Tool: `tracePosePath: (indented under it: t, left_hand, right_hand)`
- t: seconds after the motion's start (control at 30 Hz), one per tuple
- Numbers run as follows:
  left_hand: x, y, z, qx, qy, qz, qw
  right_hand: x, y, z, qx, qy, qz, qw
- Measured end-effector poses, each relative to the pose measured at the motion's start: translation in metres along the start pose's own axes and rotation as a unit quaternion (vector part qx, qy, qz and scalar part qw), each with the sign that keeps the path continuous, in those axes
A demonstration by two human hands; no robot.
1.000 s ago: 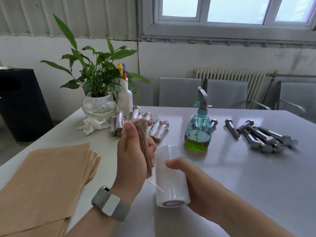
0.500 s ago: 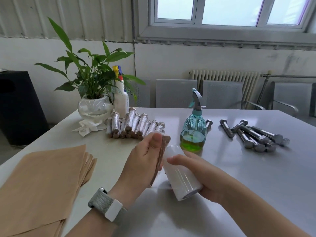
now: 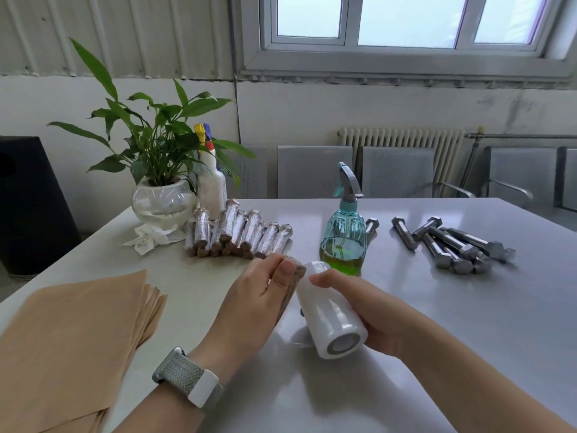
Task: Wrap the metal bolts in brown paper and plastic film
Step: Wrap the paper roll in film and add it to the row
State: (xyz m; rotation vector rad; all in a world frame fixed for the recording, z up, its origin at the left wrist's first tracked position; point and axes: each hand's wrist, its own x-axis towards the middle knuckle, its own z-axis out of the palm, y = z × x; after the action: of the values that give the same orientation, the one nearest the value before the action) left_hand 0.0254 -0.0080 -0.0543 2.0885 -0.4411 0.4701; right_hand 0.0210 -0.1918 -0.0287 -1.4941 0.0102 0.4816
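Note:
My left hand (image 3: 256, 295) grips a bolt wrapped in brown paper (image 3: 293, 282), held slanted just above the table. Right beside it my right hand (image 3: 365, 310) holds a white roll of plastic film (image 3: 331, 317), thumb on top, its open core facing me. A strip of clear film runs from the roll to the wrapped bolt. Several bare metal bolts (image 3: 452, 245) lie in a heap at the right. A row of finished wrapped bolts (image 3: 237, 232) lies at the back, left of centre. A stack of brown paper sheets (image 3: 68, 339) covers the near left.
A teal spray bottle (image 3: 343, 239) with green liquid stands just behind my hands. A potted plant (image 3: 162, 195), a white spray bottle (image 3: 212, 189) and a crumpled tissue (image 3: 150, 239) sit at the back left. Grey chairs line the table's far side.
My left hand has lowered the paper-wrapped bolt from upright in front of me down toward the table. The film roll has tilted from standing to lying slanted, close against the bolt.

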Motion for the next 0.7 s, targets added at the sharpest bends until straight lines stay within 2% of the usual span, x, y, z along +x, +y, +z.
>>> tracePosePath:
  t: [0.1,0.2,0.3,0.37,0.47,0.63,0.7]
  left_hand:
    - [-0.001,0.002,0.001,-0.054,-0.037,-0.034,0.997]
    - [0.0,0.005,0.003,-0.173,-0.056,-0.098,0.978]
    - [0.003,0.007,0.005,-0.319,-0.043,-0.202,0.925]
    - [0.005,0.007,0.006,-0.374,-0.036,-0.249,0.893]
    - [0.005,0.01,0.01,-0.414,-0.02,-0.283,0.865]
    - [0.004,0.014,0.013,-0.511,0.042,-0.325,0.795]
    - [0.004,0.016,0.014,-0.528,0.052,-0.317,0.786]
  right_hand:
    - [0.002,0.0,0.0,-0.02,0.009,-0.012,1.0]
    - [0.002,-0.001,-0.001,-0.014,0.025,-0.009,1.0]
    - [0.003,-0.001,-0.003,0.005,0.024,-0.002,1.0]
    - [0.003,-0.001,-0.003,0.017,0.024,-0.004,1.0]
    - [0.004,0.001,-0.001,0.037,0.027,-0.034,0.998]
    - [0.006,0.008,0.011,0.075,0.038,-0.087,0.993]
    - [0.007,0.011,0.017,0.104,0.042,-0.092,0.989]
